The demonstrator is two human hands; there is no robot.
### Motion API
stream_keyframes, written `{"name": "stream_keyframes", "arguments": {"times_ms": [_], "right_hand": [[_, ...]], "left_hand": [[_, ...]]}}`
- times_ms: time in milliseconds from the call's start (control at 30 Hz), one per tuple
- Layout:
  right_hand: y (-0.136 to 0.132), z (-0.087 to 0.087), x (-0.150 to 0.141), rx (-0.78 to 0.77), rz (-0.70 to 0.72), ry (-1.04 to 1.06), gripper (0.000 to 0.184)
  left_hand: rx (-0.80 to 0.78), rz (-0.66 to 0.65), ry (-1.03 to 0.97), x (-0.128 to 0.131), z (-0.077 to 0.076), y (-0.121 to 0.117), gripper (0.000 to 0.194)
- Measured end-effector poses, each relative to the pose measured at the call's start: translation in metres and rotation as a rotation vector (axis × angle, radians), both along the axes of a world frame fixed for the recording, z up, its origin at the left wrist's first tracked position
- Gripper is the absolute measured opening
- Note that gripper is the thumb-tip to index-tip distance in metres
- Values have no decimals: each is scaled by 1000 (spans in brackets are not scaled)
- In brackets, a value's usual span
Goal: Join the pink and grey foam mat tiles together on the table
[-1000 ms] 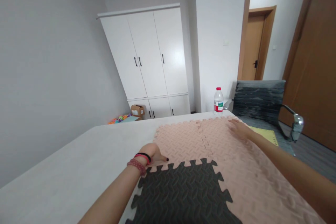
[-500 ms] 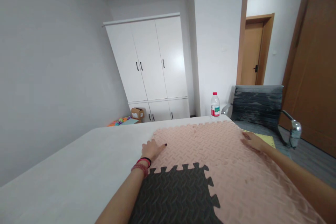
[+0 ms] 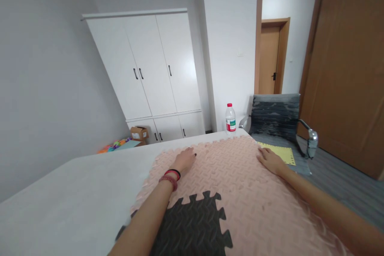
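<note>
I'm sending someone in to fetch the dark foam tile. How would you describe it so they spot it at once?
Find the white table covered by pink foam mats. At their near edge, beside the left hand's forearm, lies the dark foam tile. It is the only charcoal piece, its toothed edge locked into the pink.

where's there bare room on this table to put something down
The widest free patch is the grey table left of the pink foam mats, running back to its far edge. A narrower strip lies behind the mats, left of the water bottle. The mats are crowded: left hand and right hand press flat there, beside the dark tile.
</note>
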State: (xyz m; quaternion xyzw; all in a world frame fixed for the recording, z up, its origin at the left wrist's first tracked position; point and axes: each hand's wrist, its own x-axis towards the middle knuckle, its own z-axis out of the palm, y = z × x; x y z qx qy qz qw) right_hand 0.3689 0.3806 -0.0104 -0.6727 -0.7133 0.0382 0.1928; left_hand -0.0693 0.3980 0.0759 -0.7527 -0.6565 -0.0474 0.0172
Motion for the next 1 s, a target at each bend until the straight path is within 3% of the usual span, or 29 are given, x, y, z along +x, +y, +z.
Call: {"name": "stream_keyframes", "arguments": {"times_ms": [133, 300, 533, 800, 1000], "right_hand": [[-3, 5, -2, 18, -3, 12, 58], [-1, 5, -3, 24, -6, 9, 57], [2, 3, -2, 19, -9, 14, 57], [-5, 9, -7, 33, -18, 18, 57], [-1, 7, -6, 13, -19, 23, 55]], "left_hand": [[-28, -98, -23, 52, -8, 38, 41], [-33, -28, -20, 74, -20, 64, 37], [-65, -59, -21, 68, -27, 82, 37], [-136, -203, -57, 43, -26, 67, 53], [-138, -196, -85, 39, -29, 60, 57]]}}
